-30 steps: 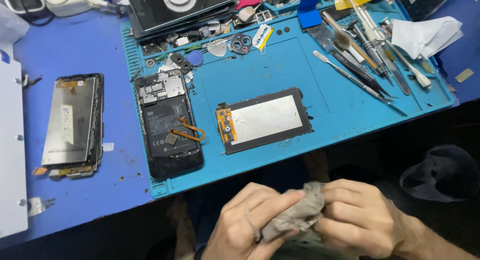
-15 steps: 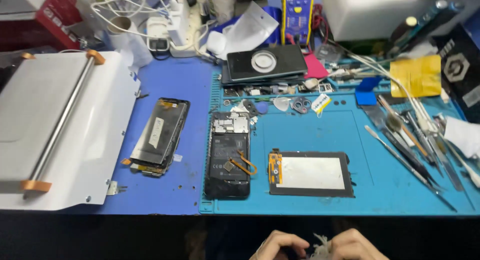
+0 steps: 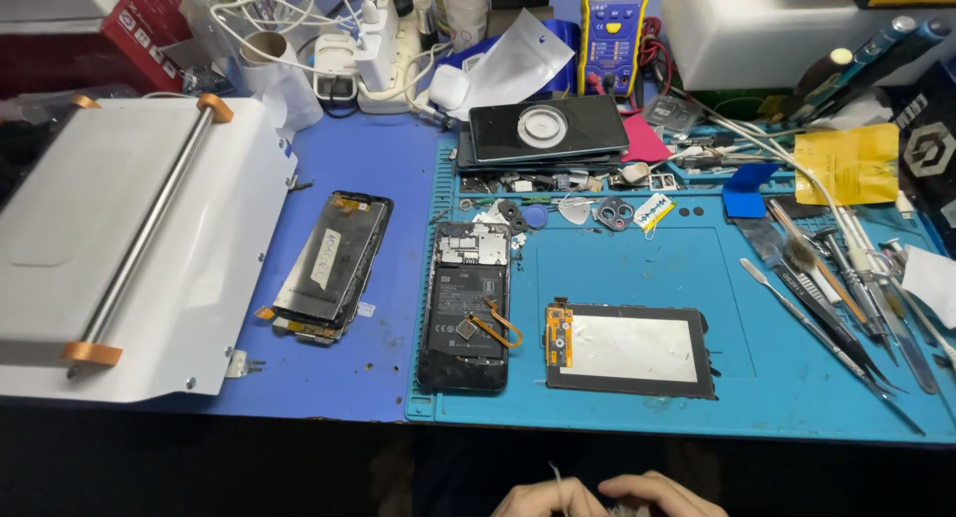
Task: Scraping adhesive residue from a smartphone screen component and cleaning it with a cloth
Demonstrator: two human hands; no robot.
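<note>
Two hands (image 3: 607, 497) — one opened phone (image 3: 465, 306), two loose screens (image 3: 629, 349), one multimeter (image 3: 610, 34).

matt blue mat (image 3: 637, 268), glossy glass screen (image 3: 629, 348), seemingly metal tweezers (image 3: 827, 333)

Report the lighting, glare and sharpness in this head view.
Head view: even overhead light, the blue silicone work mat sharp; mild glare on the white metal laminating machine; both hands, left and right, cropped in the dark bottom edge.

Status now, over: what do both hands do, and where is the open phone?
Left hand and right hand together at bottom edge, below the bench; what they hold is unclear. Opened phone lies untouched on blue mat. Nothing between.
</note>
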